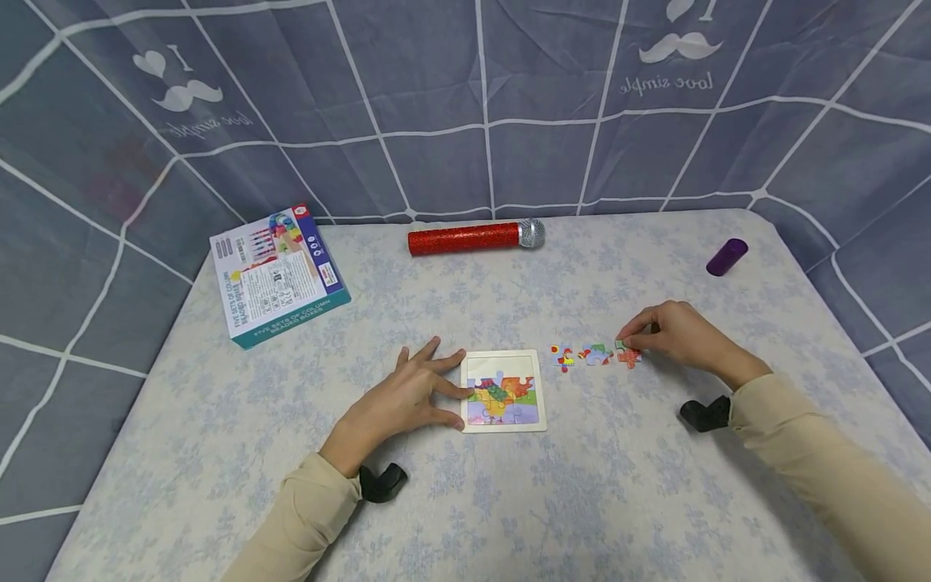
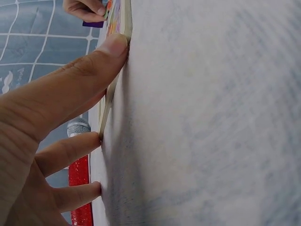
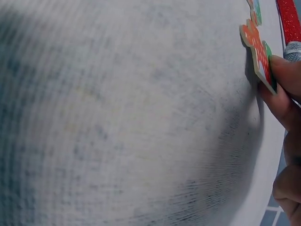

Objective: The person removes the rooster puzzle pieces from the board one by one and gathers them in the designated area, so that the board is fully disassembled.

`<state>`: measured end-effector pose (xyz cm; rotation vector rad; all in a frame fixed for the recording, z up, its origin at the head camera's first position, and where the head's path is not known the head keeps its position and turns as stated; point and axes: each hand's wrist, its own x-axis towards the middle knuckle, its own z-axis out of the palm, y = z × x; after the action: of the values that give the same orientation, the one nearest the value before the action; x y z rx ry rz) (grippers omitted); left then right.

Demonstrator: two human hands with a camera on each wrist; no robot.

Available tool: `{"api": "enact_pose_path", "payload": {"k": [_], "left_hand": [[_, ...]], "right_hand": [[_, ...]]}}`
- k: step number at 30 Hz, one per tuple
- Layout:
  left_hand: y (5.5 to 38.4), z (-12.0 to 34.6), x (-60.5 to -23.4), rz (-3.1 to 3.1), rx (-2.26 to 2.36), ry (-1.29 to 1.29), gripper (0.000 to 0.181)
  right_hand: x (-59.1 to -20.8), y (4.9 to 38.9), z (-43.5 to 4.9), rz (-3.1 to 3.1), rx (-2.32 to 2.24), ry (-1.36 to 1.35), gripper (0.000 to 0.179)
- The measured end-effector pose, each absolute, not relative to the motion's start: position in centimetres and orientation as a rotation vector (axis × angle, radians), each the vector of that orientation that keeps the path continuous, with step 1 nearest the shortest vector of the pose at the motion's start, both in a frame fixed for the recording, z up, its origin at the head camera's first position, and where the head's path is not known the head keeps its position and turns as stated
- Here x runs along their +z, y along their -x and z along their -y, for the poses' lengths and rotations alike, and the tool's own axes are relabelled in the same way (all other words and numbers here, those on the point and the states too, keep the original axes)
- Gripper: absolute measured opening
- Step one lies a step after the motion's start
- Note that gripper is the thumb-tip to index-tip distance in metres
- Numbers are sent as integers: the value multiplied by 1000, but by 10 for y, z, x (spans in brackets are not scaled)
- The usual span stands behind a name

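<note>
A square jigsaw tray [image 1: 502, 365] lies flat on the table, its lower rows filled with colourful pieces and its top strip bare. My left hand [image 1: 407, 396] is spread at the tray's left side; in the left wrist view the thumb [image 2: 113, 46] and another fingertip touch its edge. To the right of the tray, my right hand [image 1: 680, 333] pinches a red and green puzzle piece [image 3: 257, 52] between thumb and finger, its edge tilted up from the cloth. Two more loose places of pieces, a yellow-red one [image 1: 566, 360] and a blue-green one [image 1: 596, 355], lie between tray and right hand.
A red glitter microphone [image 1: 465, 239] lies at the back. The boxed bead set [image 1: 280, 275] sits at the back left, and a purple cylinder [image 1: 726, 257] at the back right. Behind the table hangs a blue checked cloth [image 1: 436, 89].
</note>
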<state>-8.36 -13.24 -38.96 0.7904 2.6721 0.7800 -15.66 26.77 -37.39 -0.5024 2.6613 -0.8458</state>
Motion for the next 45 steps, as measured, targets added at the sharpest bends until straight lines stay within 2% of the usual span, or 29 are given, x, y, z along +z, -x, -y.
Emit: {"api": "enact_pose_path", "payload": {"k": [16, 30, 35, 45], "left_hand": [[83, 135, -395, -2676, 830, -810, 44], [84, 133, -391, -2674, 850, -763, 43], [85, 133, -392, -2683, 851, -765, 43], [86, 133, -391, -2672, 848, -772, 43]], "right_hand": [[-379, 154, -265, -2759, -755, 548, 6], [-377, 150, -259, -2839, -732, 636, 7], [-374, 144, -235, -2855, -739, 730, 12], [-374, 126, -149, -2733, -742, 945, 24]]}}
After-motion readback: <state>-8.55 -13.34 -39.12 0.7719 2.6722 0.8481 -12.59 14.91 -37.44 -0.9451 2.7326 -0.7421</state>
